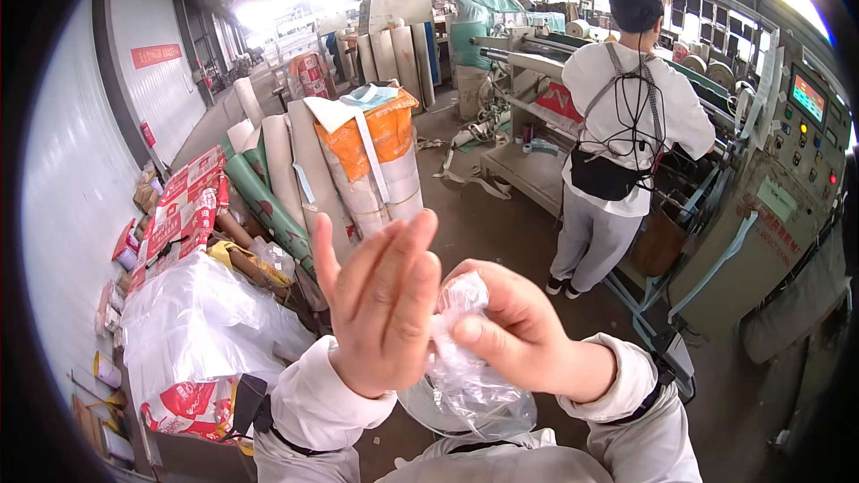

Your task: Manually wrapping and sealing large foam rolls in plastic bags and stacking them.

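Observation:
Crumpled clear plastic film (483, 398) hangs in front of my body, bunched at its top. My right hand (528, 331) is closed around that bunched end, thumb pressed over it. My left hand (380, 309) is raised beside it with the fingers stretched out, and its palm edge is close to the film; whether it touches the film I cannot tell. Behind the film, a round pale rim (416, 411) shows low in front of me, partly hidden.
At left stands a heap under plastic sheeting (210, 322), with upright material rolls (282, 161) and an orange-wrapped bundle (380, 139) behind. Ahead right, another person (617, 116) faces a long machine (528, 63). A control cabinet (769, 206) with a lit screen stands at right.

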A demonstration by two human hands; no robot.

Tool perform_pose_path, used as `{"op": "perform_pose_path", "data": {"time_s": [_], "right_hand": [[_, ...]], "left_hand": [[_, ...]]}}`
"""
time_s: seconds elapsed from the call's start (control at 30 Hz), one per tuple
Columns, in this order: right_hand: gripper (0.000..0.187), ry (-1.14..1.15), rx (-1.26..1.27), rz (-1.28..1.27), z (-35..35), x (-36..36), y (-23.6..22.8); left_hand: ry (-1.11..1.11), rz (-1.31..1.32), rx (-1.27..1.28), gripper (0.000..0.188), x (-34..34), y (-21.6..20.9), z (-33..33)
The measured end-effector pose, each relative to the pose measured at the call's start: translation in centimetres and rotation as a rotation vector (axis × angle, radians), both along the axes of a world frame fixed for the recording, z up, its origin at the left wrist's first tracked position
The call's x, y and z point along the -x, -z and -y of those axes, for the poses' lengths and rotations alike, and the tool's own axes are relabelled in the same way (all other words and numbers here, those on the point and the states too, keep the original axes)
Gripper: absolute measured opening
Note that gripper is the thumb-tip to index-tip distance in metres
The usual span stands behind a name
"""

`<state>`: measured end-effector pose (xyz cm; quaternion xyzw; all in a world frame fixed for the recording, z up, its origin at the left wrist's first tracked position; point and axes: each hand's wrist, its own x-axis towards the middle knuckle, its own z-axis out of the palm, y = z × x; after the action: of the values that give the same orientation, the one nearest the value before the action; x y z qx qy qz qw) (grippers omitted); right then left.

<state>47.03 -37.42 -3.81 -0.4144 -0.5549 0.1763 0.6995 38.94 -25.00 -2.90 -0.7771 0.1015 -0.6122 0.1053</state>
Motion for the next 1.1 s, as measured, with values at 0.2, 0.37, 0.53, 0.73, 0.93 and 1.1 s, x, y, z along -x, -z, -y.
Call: {"op": "perform_pose_path", "data": {"time_s": [0.2, 0.37, 0.53, 0.73, 0.93, 1.1], "right_hand": [[0.012, 0.600, 0.020, 0.333, 1.8, -5.9, 3.6], [0.015, 0.472, 0.042, 0.250, 4.3, -6.0, 6.2], [0.008, 0.198, -0.194, 0.758, 3.7, -1.7, -2.8], [0.018, -0.032, -0.229, 0.796, 0.9, 0.4, -1.5], [0.030, 0.281, -0.204, 0.895, 1.7, -0.6, 0.0], [0.024, 0.376, -0.192, 0.923, 1.4, 0.3, -0.1]], "left_hand": [[-0.014, -0.477, -0.145, 0.034, 3.0, 3.4, -2.8], [0.109, -0.635, 0.001, 0.015, 4.9, 7.2, -5.3], [1.146, -0.835, 1.391, 0.009, 3.1, 1.9, 0.6], [1.014, -0.866, 0.629, 0.027, 2.2, 2.8, 1.9], [0.982, -1.108, 0.765, 0.016, 4.4, 2.4, -0.9], [1.044, -1.233, 0.824, 0.017, 4.9, 1.1, -1.9]]}}
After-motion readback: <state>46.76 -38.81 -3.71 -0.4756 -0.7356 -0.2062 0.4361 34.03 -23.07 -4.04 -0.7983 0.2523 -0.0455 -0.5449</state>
